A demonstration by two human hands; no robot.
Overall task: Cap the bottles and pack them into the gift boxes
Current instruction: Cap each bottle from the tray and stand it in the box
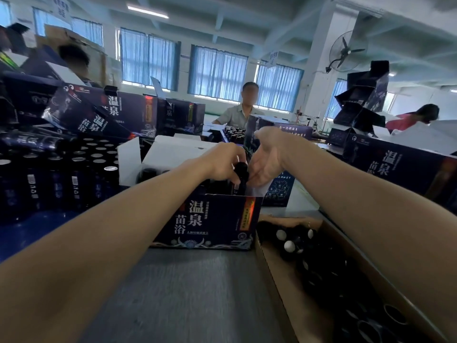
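Observation:
An open dark-blue gift box [210,222] with white lettering stands on the grey table in front of me, its white flaps up. My left hand [222,160] grips the black capped top of a dark bottle [241,173] that stands in the box's right side. My right hand [267,157] is spread beside that bottle, palm toward it, fingers relaxed over the box's right flap. Another capped bottle [148,173] shows inside the box at the left. Many uncapped dark bottles [74,174] with silver tops stand at the left.
A brown cardboard tray [284,280] of loose black caps [346,293] lies at the lower right under my right forearm. Stacked dark-blue gift boxes [395,164] crowd both sides and the back. A person in a grey shirt [237,115] sits across the table.

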